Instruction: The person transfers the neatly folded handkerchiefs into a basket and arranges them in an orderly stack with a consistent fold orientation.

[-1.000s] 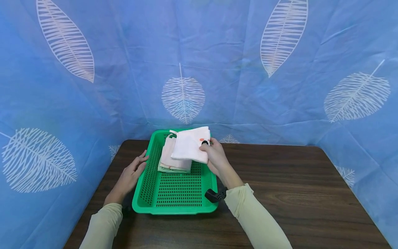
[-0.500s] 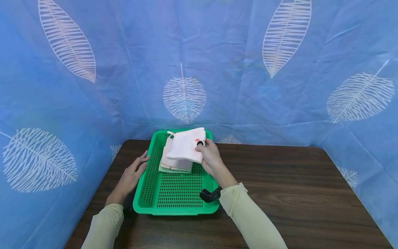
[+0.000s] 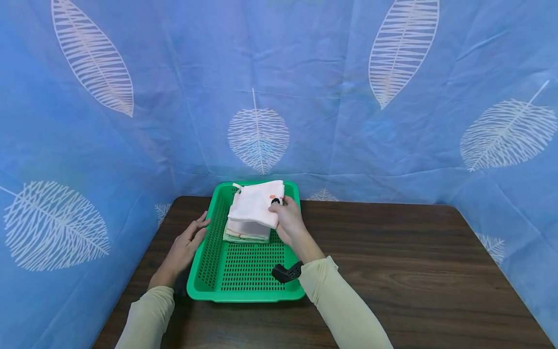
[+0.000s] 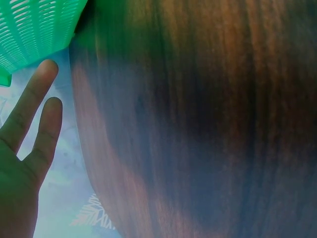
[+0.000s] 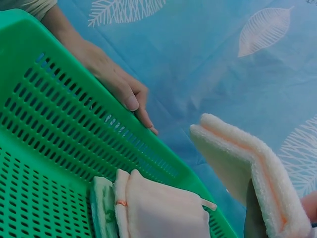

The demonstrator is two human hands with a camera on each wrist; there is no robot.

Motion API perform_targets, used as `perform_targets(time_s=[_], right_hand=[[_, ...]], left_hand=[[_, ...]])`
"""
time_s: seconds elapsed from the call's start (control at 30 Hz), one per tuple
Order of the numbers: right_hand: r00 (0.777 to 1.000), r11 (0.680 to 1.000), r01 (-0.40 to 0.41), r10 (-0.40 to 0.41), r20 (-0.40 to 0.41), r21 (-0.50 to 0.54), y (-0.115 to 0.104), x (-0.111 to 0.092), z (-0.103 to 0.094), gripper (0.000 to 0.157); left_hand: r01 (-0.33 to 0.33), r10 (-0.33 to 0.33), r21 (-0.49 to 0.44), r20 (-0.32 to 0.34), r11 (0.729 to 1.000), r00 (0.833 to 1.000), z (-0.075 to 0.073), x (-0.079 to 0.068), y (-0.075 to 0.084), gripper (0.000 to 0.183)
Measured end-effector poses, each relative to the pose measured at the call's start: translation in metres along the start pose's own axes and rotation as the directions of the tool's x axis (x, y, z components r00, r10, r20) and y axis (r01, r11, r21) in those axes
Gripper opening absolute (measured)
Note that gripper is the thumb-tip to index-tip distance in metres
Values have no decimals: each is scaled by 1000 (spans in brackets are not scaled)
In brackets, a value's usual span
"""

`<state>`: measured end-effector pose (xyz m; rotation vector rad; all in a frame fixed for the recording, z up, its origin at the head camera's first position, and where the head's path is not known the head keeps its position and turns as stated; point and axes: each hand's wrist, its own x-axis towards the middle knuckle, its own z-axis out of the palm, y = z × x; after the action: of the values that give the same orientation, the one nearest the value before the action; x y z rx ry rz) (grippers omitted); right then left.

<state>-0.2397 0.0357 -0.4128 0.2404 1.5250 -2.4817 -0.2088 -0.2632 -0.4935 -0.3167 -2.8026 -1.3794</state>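
Blue leaf-print fabric (image 3: 331, 97) wraps around the whole back and sides of the frame, with a dark wood tabletop (image 3: 414, 271) filling the lower half. Left of center on it sits a green perforated basket (image 3: 244, 271). The right hand (image 3: 285, 220) is pinching a folded white towel (image 3: 257, 206) at its right edge, thumb on top, holding it just above a small stack of folded towels (image 3: 246, 231) lying at the far end of the basket. The wrist view shows the held towel has a peach stripe and is doubled over. The left hand (image 3: 185, 247) is relaxed with straight fingers, resting against the basket's left outer wall, not gripping anything. A black wrist camera (image 3: 285, 273) shows on the right sleeve, lower center.
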Motion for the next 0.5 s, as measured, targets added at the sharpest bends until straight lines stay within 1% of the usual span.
perform_targets(time_s=[0.13,0.33,0.5], right_hand=[[1000,1000,-4,4,-16,7,5,3,3,70],[1000,1000,-8,8,-18,14,13,7,5,71],[1000,1000,4,-4,-23,6,16,10,7,74]], left_hand=[[-2,2,-4,0,1000,1000,0,0,-1,49],[3,-3,2,-2,1000,1000,-1,0,2,48],[0,0,-4,-9,1000,1000,-1,0,3,49]])
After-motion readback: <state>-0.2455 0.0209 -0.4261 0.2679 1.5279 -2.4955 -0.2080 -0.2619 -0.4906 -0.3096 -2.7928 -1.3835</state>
